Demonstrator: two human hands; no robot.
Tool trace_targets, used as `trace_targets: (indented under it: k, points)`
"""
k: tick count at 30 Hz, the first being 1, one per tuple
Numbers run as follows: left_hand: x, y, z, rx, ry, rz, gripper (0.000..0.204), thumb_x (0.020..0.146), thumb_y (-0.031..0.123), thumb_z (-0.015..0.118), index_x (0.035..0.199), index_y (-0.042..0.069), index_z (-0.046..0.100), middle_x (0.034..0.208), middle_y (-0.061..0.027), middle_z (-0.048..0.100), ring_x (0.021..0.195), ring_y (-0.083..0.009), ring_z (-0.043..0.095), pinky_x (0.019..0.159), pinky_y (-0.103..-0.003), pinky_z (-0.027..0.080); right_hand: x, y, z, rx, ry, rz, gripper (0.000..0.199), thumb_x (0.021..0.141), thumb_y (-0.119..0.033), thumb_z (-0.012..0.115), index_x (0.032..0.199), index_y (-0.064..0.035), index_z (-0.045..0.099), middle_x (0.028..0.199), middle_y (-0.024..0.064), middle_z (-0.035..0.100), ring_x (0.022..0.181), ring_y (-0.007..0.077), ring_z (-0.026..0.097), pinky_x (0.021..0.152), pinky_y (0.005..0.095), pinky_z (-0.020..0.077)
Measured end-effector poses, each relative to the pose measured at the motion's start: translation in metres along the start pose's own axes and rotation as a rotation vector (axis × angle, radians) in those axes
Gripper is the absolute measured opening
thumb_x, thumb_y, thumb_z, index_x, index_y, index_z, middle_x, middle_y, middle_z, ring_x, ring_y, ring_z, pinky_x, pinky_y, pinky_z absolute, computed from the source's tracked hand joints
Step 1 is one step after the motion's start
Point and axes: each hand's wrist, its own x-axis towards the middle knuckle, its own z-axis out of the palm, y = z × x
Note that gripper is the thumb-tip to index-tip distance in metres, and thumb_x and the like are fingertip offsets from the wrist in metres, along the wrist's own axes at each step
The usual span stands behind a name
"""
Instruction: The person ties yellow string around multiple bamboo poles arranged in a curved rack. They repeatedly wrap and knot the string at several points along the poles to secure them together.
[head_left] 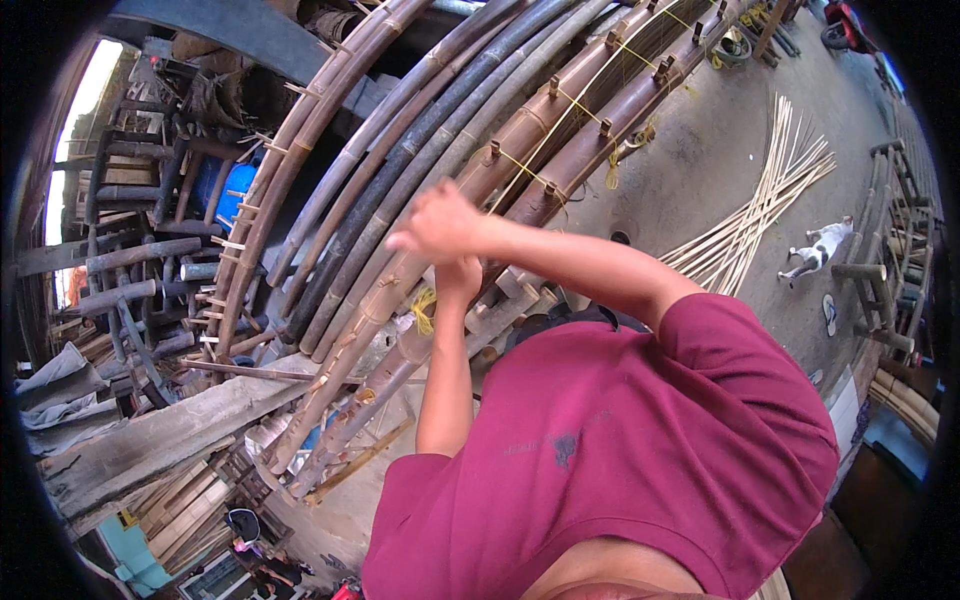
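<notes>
My right hand (436,222) is closed, reaching across in front of my left hand (458,278). What it grips, if anything, is hidden. The fingers of my left hand are covered by the right one. Both hands are over thick brown bamboo poles (512,142). Short wooden pegs (606,128) stick up from the poles, and yellow string (520,165) is strung between them. A thin pale bamboo strip (545,135) runs along the poles down to my right wrist; I cannot tell whether it is held. A yellow string bundle (424,310) hangs just below my hands.
Several dark bamboo poles (400,130) lie left of my hands, beside a pegged pole (272,190). Pale bamboo strips (760,215) lie crossed on the floor at right, near a white-and-dark cat (822,247) and a sandal (829,314). Bamboo frames (125,190) stand at far left.
</notes>
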Motion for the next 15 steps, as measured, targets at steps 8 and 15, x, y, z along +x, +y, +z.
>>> trace_targets:
  k: [8, 15]
  points:
    - [-0.003, 0.003, -0.009, -0.385, -0.091, -0.263, 0.035, 0.102, 0.027, 0.045, 0.105, -0.002, 0.064, 0.094, -0.0199, 0.067, 0.090, -0.0353, 0.063, 0.085, -0.041, 0.047, 0.004, 0.010, -0.061, 1.030, -0.381, 0.242, 0.048, 0.096, -0.040, 0.051, 0.068, -0.0015, 0.059, 0.058, 0.0009, 0.049, 0.061, 0.0130, 0.044, 0.058, 0.0371, 0.0414]
    - [0.040, 0.023, -0.026, -0.524, -0.029, -0.324, 0.020, 0.099, 0.011, 0.053, 0.093, 0.000, 0.068, 0.087, -0.0057, 0.069, 0.078, -0.0138, 0.065, 0.075, -0.028, 0.052, -0.168, 0.016, 0.045, 0.257, -0.288, -0.099, 0.043, 0.091, -0.035, 0.054, 0.062, -0.0043, 0.061, 0.060, 0.0187, 0.059, 0.059, 0.0394, 0.060, 0.060, 0.0493, 0.0482]
